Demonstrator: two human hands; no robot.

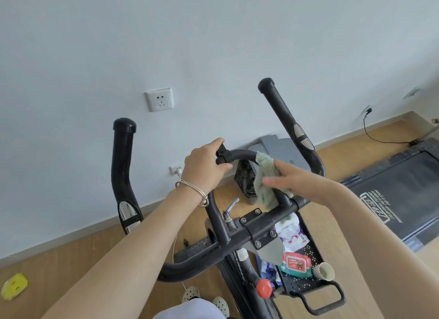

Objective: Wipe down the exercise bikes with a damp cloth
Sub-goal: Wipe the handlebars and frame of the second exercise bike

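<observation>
- Exercise bike (219, 221) stands close to the wall, with its black handlebar loop (244, 154) in front of the person.
- Pale green cloth (264, 176) drapes over the loop's right bend.
- Right hand (294, 183) presses the cloth against the bar. Its fingers are blurred but seem straight and spread.
- Left hand (204, 166) curls round the loop's left side, gripping it.

Black exercise bike (259, 227), upright on wooden floor (71, 259), paint scuffed. Handlebar (240, 155) with two upturned horns, silver pads on each, and a central loop at the front. Pale green cloth (263, 186), fluffy and crumpled, draped over the loop's right bend, hanging down to the crossbar, pressed there under flat fingers of the right hand (306, 185).
</observation>
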